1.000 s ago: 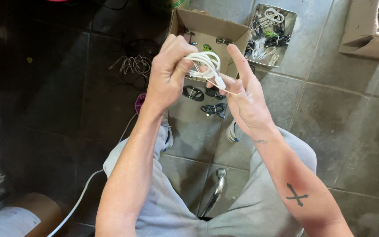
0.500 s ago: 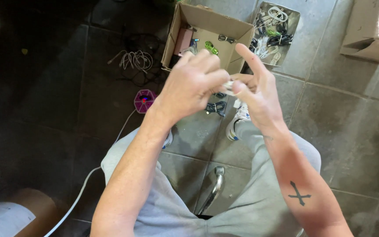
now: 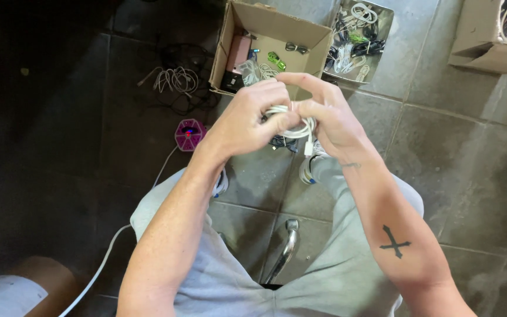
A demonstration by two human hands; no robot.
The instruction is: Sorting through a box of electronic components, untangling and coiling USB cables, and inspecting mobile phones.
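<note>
Both hands met above the knees over the grey tiled floor (image 3: 441,152). Left hand (image 3: 250,117) was curled nearly closed, fingers wrapped over the top of a coiled white cable (image 3: 293,122). Right hand (image 3: 330,117) was also mostly closed, pinching the same coil from the other side, with its index finger stretched out across the top. The coil sat between the 2 hands, touching both; a short white end with a plug hung just below it.

On the floor beyond the hands stood an open brown cardboard box (image 3: 277,29) holding a pink flat item, green pieces and small cables. Just beside it, to its right, an open grey tray-like box (image 3: 382,23) was packed with white, black and green cables. A 2nd brown cardboard box (image 3: 482,41) stood well apart at the top right. A loose bundle of white cables (image 3: 174,79) lay on dark tiles left of the first box. A small purple hexagonal object (image 3: 190,134) lay near the left forearm, a thin white cord leading from it. A curved metal bar (image 3: 286,246) showed between the knees.
</note>
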